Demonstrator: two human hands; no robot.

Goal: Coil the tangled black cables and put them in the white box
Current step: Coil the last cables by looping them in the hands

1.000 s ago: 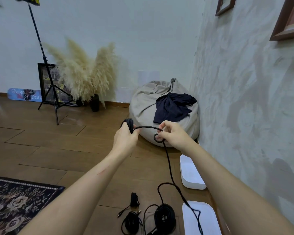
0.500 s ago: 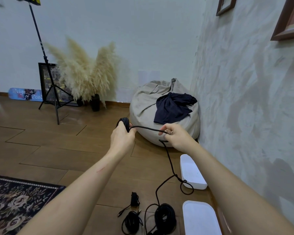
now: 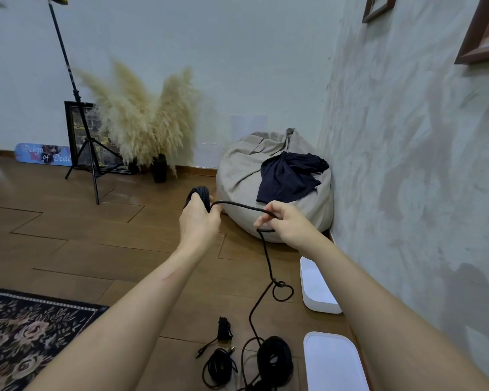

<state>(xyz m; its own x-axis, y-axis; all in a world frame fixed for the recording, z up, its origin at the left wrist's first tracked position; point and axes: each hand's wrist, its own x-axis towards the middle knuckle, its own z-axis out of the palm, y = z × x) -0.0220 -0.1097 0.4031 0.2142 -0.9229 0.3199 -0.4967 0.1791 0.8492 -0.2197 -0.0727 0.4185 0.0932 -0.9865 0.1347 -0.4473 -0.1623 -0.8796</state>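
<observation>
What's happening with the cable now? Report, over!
Left hand grips the coil, right hand pinches the cable. Knot in the hanging stretch. White box sits by the wall.

Black cable (image 3: pixel 239 204) between left hand (image 3: pixel 198 221) and right hand (image 3: pixel 290 225). Beige beanbag (image 3: pixel 237 170) beyond the right, navy cloth (image 3: pixel 288 179) on top. White box (image 3: pixel 322 306) below the right hand. Dark floral rug (image 3: pixel 26 334) low, left of the left hand.

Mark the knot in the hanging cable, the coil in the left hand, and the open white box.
knot (image 3: pixel 278 284), head view, on the tangle above the small loop.
coil (image 3: pixel 201 192), head view, on its top windings.
white box (image 3: pixel 323 307), head view, on its near wall.
</observation>
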